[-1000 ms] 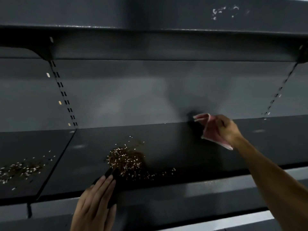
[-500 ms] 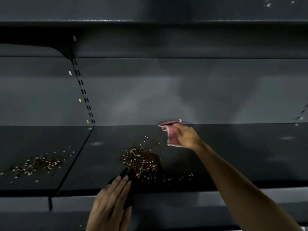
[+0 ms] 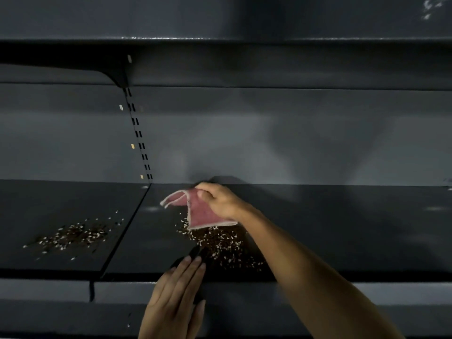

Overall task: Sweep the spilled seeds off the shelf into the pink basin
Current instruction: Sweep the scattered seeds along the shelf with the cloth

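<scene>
- Head view: the right hand point(image 3: 221, 200) is pinching a folded pink cloth point(image 3: 203, 214) near the back edge of the dark shelf point(image 3: 342, 228), the cloth's lower edge touching a pile of seeds point(image 3: 220, 243).
- The left hand point(image 3: 176, 294) is lying flat, fingers straight and together, at the shelf's front edge, just beside that pile and gripping nothing.
- A second seed scatter point(image 3: 73, 234) is lying on the left shelf panel point(image 3: 36, 204).

Bare forearms, no sleeves visible
</scene>
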